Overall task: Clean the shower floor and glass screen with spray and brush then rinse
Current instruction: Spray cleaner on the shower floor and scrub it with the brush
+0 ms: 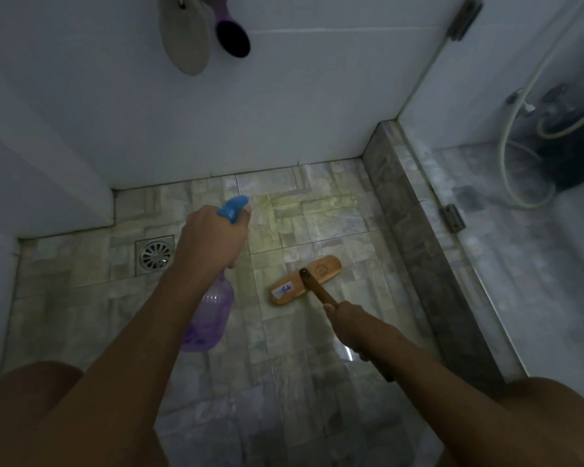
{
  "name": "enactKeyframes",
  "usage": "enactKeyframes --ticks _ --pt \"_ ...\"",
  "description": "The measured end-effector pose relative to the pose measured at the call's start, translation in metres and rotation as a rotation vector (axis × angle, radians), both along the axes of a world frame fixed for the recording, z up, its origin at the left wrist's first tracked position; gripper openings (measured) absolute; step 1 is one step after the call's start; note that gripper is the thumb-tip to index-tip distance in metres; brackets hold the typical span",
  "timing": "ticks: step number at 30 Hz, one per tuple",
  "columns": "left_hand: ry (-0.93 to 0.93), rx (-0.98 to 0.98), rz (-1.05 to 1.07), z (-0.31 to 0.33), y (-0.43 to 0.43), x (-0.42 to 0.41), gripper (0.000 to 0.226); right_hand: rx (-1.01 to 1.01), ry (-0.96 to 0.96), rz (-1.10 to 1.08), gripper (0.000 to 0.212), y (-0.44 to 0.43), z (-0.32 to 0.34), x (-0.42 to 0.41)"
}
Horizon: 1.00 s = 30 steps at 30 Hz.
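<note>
Purple spray bottle in left hand, right hand clasping brush, drain nearby

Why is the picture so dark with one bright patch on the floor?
Head view: the room is dim, light pools on the wet floor tiles beyond the spray bottle, the corners fade dark, the wide lens bends the glass screen, and the brush looks slightly soft.

A purple spray bottle is showing a blue trigger head, the wooden brush is glowing orange-brown, and the floor is displaying mottled grey-green tiles.
</note>
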<state>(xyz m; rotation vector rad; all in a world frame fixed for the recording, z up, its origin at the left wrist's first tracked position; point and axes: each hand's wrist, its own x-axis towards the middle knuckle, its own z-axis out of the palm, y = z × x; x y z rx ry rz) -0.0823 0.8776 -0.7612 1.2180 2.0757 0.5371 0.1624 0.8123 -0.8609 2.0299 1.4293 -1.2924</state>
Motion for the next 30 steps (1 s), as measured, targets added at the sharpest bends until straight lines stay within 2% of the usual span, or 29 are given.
enactKeyframes --ticks 5,13,16,19,22,26,30 --pt "-0.040 0.012 -0.005 0.006 0.000 -0.009 0.051 0.017 0.020 0.071 0.051 0.035 0.013 -0.021" --pt "-0.028 -0.011 0.062 0.002 0.002 -0.017 0.049 0.207 0.120 -0.060 0.043 0.171 0.005 -0.080" --pt "-0.040 -0.010 0.105 0.001 0.001 -0.022 0.048 0.186 0.139 -0.104 0.039 0.198 0.002 -0.093" --pt "-0.022 -0.006 0.107 0.003 -0.001 -0.026 0.050 0.227 0.158 -0.080 0.040 0.182 -0.004 -0.097" --pt "-0.001 0.004 0.092 0.006 0.001 -0.028 0.050 0.205 0.187 0.029 0.048 0.125 -0.020 -0.080" --pt "-0.044 0.012 0.093 0.003 0.003 -0.028 0.048 0.152 0.095 0.145 0.057 0.046 -0.032 -0.033" --pt "-0.085 0.015 0.073 0.000 0.005 -0.026 0.049 0.119 -0.001 0.174 0.056 0.033 -0.015 0.011"
